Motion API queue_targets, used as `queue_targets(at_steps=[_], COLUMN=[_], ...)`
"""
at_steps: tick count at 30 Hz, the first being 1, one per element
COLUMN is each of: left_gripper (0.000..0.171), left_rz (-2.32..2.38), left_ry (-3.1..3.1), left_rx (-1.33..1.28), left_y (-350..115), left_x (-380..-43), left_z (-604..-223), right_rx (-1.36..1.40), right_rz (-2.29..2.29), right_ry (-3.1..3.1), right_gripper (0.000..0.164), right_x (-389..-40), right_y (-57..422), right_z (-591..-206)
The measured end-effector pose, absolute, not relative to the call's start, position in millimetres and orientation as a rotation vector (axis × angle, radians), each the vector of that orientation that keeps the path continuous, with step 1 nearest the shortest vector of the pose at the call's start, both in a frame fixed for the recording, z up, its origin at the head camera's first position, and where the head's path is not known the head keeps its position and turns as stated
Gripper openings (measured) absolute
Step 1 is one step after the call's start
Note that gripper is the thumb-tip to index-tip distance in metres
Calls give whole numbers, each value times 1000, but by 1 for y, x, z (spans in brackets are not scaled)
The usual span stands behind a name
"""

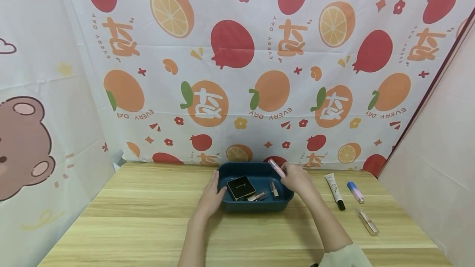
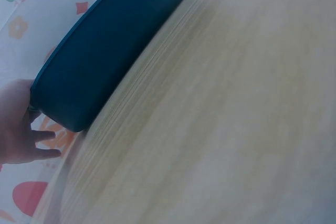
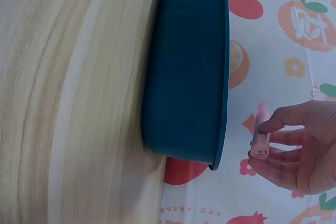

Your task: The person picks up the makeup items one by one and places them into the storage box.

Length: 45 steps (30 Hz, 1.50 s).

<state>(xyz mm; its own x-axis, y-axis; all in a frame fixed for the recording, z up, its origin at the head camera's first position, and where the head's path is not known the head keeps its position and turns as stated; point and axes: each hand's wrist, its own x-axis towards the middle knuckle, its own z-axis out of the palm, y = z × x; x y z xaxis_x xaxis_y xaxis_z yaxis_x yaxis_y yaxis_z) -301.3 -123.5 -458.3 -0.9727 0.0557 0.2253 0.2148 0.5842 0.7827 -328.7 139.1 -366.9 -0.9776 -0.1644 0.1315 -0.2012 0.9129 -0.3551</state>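
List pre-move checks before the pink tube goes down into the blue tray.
1. Right hand grips pink tube: ok.
2. Tube over blue tray: ok, held at its back right rim.
3. Left hand steadies the tray's left wall: ok.
4. Free floor in the tray: ok, bare space behind the black compact and two small lipsticks.
5. Tray flat on table: ok.
6. Tube cap closed: cannot tell.
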Motion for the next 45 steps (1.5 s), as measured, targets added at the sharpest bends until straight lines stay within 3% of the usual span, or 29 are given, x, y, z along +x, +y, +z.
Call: queue_targets(at_steps=[35, 45], left_gripper=[60, 60], left_rz=[-1343, -1350], left_ry=[-2629, -2633], left_rx=[-237, -235], left_y=[-124, -124], left_x=[-302, -302], left_z=[-458, -459], right_rx=[348, 385], right_rz=[610, 492], right_ry=[-3024, -3034], right_gripper=[25, 17], right_x=[-344, -350], right_y=[123, 118], right_z=[-369, -375])
